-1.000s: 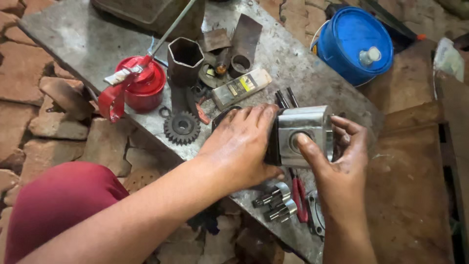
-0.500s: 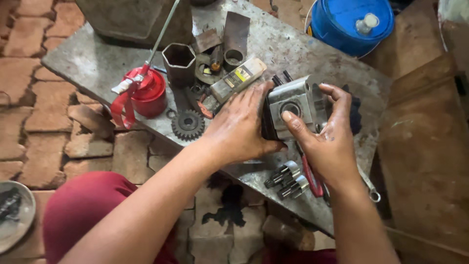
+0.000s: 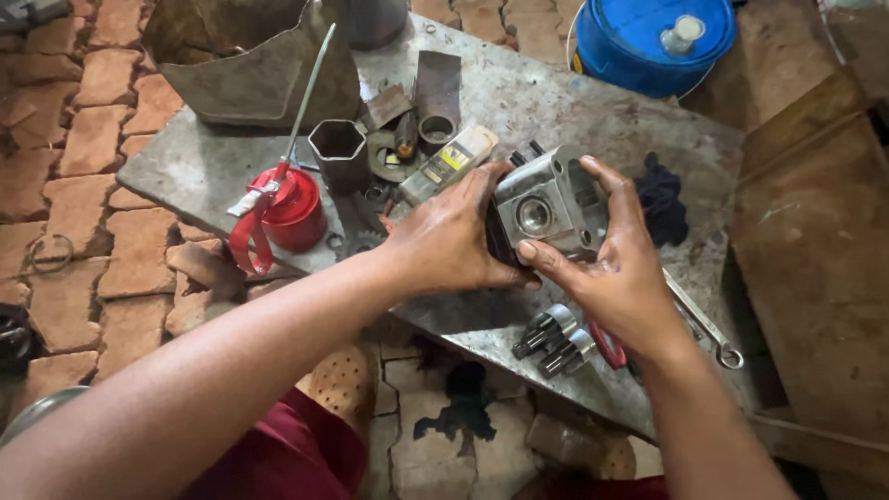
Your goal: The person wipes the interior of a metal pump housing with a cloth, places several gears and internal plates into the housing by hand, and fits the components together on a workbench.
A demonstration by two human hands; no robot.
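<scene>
Both hands hold a grey metal pump housing [image 3: 548,202], a blocky casting with a round bore facing me, just above a grey metal slab [image 3: 593,120]. My left hand [image 3: 451,243] wraps its left side, over a dark part behind it. My right hand [image 3: 619,268] grips the right side, thumb pressed near the bore and fingers over the top edge. Below the hands lie two short steel gear shafts [image 3: 556,338] and red-handled pliers [image 3: 607,344].
On the slab sit a red oil can [image 3: 292,208] with a long spout, a hexagonal socket [image 3: 339,148], a small box [image 3: 448,164], a black rag [image 3: 662,199] and a spanner [image 3: 704,324]. A blue drum [image 3: 648,46] stands beyond. Brick floor lies left.
The view has shifted, so the slab and hands sit higher and more to the right. Both hands keep hold of the housing, which has turned slightly in them.
</scene>
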